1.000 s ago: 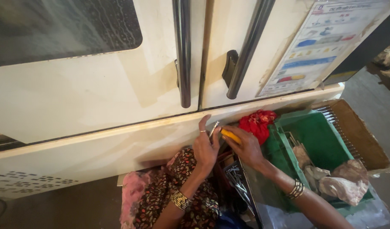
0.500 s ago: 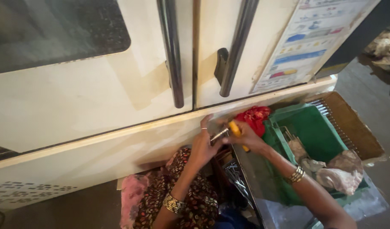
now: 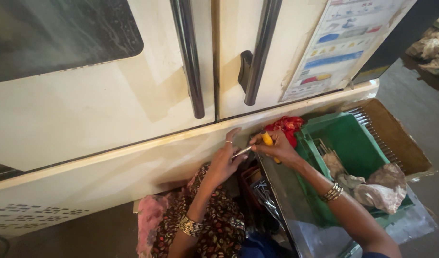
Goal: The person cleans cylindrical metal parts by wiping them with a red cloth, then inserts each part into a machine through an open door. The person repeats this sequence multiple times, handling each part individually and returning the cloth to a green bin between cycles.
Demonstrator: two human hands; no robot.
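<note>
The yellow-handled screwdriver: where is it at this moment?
In the head view, just right of centre, the yellow-handled screwdriver sits in the right hand, its metal shaft reaching left to the left hand, beside the red cloth.

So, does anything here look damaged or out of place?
Yes. The label sheet on the cream cabinet door is peeling at its left edge, and the door around it is stained. Crumpled rags lie loose in the green crate.

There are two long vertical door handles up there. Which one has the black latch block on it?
The right handle, on the door that carries the printed chart. A black block sits against its left side near the lower end. The left handle is a plain bar.
</note>
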